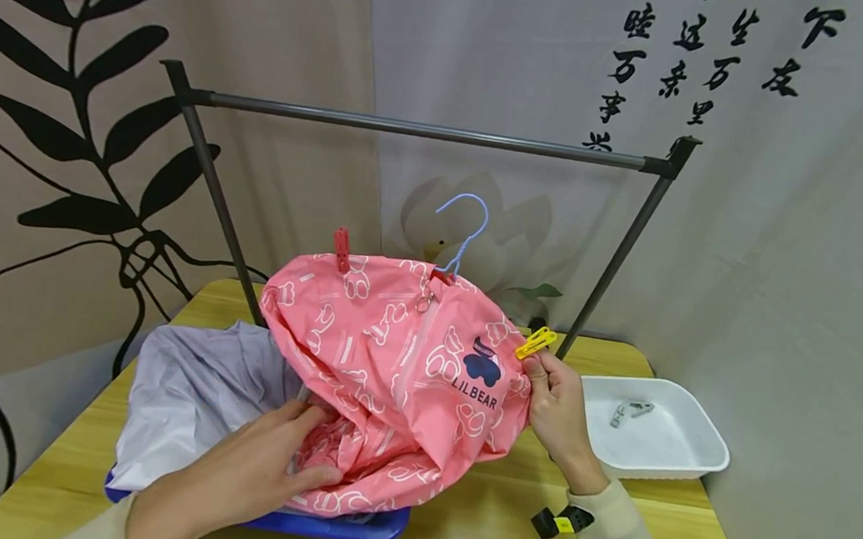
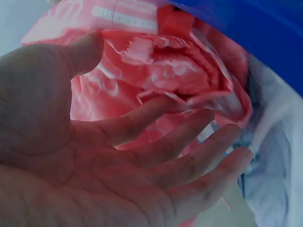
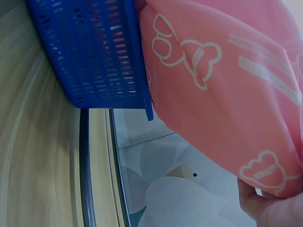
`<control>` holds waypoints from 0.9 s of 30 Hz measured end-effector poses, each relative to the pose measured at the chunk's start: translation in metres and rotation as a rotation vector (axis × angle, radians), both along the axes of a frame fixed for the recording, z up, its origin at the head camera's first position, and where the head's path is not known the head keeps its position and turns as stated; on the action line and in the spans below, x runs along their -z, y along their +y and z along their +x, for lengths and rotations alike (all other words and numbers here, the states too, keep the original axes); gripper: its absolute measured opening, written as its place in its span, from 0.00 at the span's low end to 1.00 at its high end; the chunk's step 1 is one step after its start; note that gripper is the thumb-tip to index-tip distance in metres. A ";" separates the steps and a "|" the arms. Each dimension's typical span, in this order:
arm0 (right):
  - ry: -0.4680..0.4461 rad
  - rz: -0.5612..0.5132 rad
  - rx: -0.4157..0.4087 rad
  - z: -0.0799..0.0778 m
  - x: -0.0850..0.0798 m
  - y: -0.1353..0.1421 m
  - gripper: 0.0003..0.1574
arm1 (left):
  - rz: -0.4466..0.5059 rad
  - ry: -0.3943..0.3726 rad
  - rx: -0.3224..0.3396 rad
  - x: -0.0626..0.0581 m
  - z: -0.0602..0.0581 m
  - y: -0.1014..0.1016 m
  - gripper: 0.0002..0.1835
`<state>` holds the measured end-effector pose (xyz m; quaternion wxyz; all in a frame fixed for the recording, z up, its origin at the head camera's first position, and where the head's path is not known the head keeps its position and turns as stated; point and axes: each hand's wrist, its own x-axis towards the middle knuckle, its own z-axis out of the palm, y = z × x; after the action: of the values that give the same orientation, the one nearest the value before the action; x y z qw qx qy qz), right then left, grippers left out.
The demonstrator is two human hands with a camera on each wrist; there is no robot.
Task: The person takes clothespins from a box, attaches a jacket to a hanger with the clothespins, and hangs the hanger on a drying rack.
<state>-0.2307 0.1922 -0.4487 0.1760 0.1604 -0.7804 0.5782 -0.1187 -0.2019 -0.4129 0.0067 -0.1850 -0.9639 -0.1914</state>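
Observation:
A pink zip-up jacket (image 1: 409, 368) with white bear outlines and a LILBEAR print is on a blue hanger (image 1: 471, 243), whose hook rises from the neck. One red clothespin (image 1: 342, 250) is on its left shoulder and a yellow clothespin (image 1: 536, 343) on the right one. Just below the yellow clothespin, my right hand (image 1: 564, 417) pinches the jacket's edge between thumb and fingers. My left hand (image 1: 237, 469) lies at the jacket's lower left; in the left wrist view its fingers (image 2: 189, 165) are spread and nearly straight against the bunched pink fabric.
Beneath the jacket stands a blue perforated basket (image 3: 90, 56) with a pale grey cloth (image 1: 189, 403) heaped over it. A metal rack's bar (image 1: 426, 130) spans behind. To the right, a white tray (image 1: 659, 457) holds clear clips (image 1: 628, 411) on the wooden table (image 1: 504, 525).

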 end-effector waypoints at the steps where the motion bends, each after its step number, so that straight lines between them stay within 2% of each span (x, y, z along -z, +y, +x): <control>1: 0.000 -0.003 0.001 0.000 0.001 0.000 0.21 | 0.000 0.017 0.022 0.001 -0.002 0.004 0.45; 6: -0.006 -0.008 0.002 0.000 0.003 -0.001 0.21 | -0.020 0.088 0.046 0.007 -0.007 0.017 0.43; 12: -0.001 -0.014 0.014 -0.001 0.004 0.000 0.21 | -0.036 0.188 0.052 0.009 -0.015 0.022 0.19; 16: 0.009 -0.009 0.025 -0.001 0.003 -0.001 0.21 | 0.000 0.208 0.058 0.006 -0.019 0.017 0.15; 19: 0.005 -0.015 0.026 -0.001 0.001 0.000 0.21 | 0.040 0.197 0.009 0.000 -0.022 0.010 0.13; 24: 0.016 -0.020 0.058 -0.001 -0.004 0.001 0.22 | 0.087 0.184 -0.130 -0.011 -0.029 -0.005 0.10; 27: 0.028 -0.022 0.081 -0.002 -0.007 0.002 0.22 | 0.100 0.148 -0.189 -0.016 -0.034 -0.013 0.09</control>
<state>-0.2325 0.1941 -0.4420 0.2120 0.1349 -0.7773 0.5768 -0.1525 -0.2148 -0.3972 0.1051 -0.1066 -0.9631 -0.2238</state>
